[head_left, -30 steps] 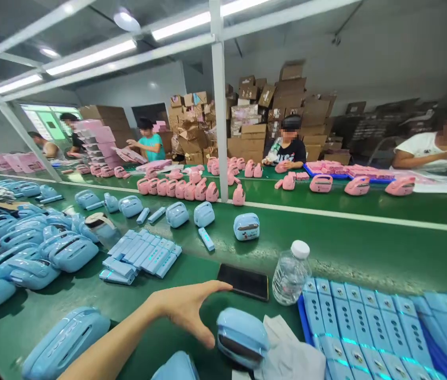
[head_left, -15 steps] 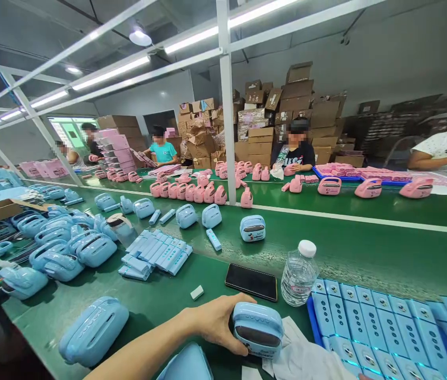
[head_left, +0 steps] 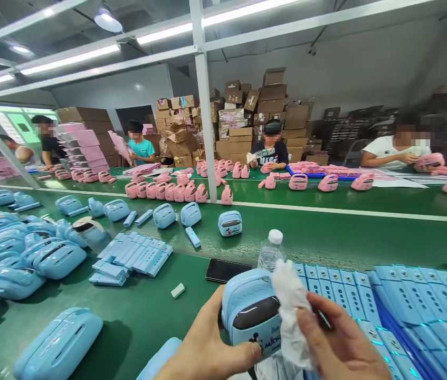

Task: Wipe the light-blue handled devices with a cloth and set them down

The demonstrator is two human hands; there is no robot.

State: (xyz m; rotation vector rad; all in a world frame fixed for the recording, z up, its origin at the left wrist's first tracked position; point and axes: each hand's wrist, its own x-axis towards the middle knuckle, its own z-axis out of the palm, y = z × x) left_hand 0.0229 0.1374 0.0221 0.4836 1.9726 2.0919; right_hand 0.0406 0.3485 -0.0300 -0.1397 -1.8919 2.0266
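Note:
My left hand [head_left: 217, 340] grips a light blue case [head_left: 249, 311] with a dark oval window and a cartoon print on its front, tilted toward the right. Between the fingers of my right hand [head_left: 338, 338] is a crumpled white cloth [head_left: 292, 316], held against the case's right side. The cloth hides that side of the case. More white cloth shows below, under the case. Behind the case lie a black phone [head_left: 227, 270], partly covered, and a clear bottle with a white cap [head_left: 275, 237].
Blue cases [head_left: 59, 345] lie at the left, with a stack of blue strips [head_left: 132, 258] and a small whitish block [head_left: 178, 290]. Trays of blue strips [head_left: 417, 301] fill the right. Across the green bench are pink cases [head_left: 168, 191] and several people at work.
My left hand has lifted the case off the bench. My right hand has come into view with the cloth raised against it. The camera view has turned to the right.

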